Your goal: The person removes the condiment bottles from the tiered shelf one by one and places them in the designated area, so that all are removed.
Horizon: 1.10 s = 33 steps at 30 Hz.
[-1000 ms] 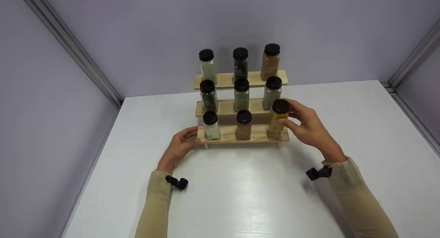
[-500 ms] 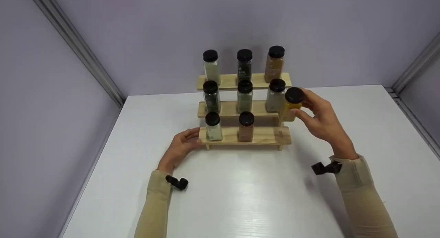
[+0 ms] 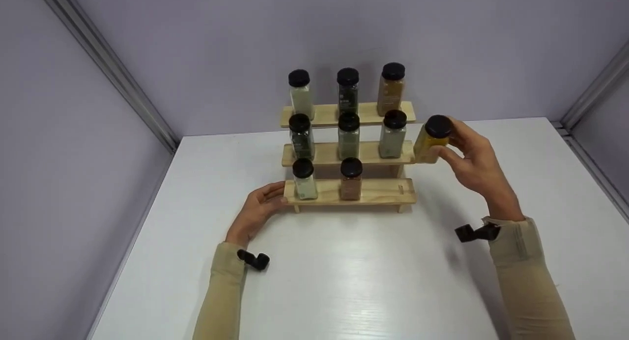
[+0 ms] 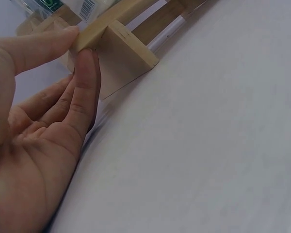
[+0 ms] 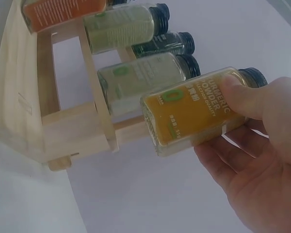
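Head view: a person's right hand pinches a clear, square-sided jar of yellow powder between thumb and fingers. Its black lid is on; the jar tilts slightly, held just beside the right end of a rack's middle tier. The pale wooden rack has three tiers on a white table. Eight other jars, all black-lidded, stand upright on it: three on top, three in the middle, two at the bottom, with green, brown and orange-brown contents. The left hand pinches the bottom tier's left end.

Left wrist view: the left thumb lies over the board's end, fingertips against its underside. A barcode shows on a jar above.

Right wrist view: the right thumb presses the yellow jar's label, fingers supporting its other side. White letters read "TURMERIC POWDER", partly beside the thumb, with "QUALITY" smaller below and a green badge.
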Each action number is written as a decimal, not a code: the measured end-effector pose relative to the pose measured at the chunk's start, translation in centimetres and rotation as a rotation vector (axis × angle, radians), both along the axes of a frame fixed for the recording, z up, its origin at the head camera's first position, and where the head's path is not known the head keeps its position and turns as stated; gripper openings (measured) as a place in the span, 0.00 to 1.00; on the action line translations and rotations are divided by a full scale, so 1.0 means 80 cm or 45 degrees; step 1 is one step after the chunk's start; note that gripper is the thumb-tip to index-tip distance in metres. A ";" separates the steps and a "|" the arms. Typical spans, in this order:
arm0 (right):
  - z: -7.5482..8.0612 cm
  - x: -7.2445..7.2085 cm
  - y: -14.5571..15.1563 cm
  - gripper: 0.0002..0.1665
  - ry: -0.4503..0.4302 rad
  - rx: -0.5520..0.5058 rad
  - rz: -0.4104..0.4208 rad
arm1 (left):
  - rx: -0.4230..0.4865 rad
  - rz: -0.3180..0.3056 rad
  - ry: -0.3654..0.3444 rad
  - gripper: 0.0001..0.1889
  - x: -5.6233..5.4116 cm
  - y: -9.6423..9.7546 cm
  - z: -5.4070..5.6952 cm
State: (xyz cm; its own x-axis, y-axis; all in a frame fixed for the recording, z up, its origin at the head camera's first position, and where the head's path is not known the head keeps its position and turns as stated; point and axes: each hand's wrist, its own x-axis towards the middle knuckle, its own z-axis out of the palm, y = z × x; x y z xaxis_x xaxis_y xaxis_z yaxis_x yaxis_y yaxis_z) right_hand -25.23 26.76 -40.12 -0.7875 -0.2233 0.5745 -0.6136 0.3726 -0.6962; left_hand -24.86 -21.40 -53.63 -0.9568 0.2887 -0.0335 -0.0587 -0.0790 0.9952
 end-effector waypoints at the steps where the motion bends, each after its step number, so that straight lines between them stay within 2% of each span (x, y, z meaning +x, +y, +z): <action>1: -0.001 -0.001 0.002 0.35 -0.001 -0.001 -0.007 | 0.002 -0.002 0.000 0.31 0.000 0.000 0.000; 8: -0.008 -0.008 0.011 0.35 -0.028 0.017 -0.063 | -0.016 0.000 -0.006 0.32 0.001 -0.002 0.001; 23: -0.035 -0.027 0.026 0.34 -0.156 -0.025 -0.083 | -0.025 0.002 -0.024 0.32 0.000 -0.001 0.000; 33: -0.058 -0.040 0.033 0.34 -0.216 0.020 -0.090 | -0.023 0.000 -0.018 0.33 0.001 0.000 0.001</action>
State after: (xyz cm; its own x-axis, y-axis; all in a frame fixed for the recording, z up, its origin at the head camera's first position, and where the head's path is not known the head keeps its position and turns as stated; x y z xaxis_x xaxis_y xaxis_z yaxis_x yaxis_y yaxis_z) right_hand -28.44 29.41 -44.72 -0.8868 -0.1721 0.4289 -0.4598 0.4223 -0.7812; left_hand -24.79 -21.39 -53.55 -0.9562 0.2880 -0.0525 -0.0731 -0.0612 0.9954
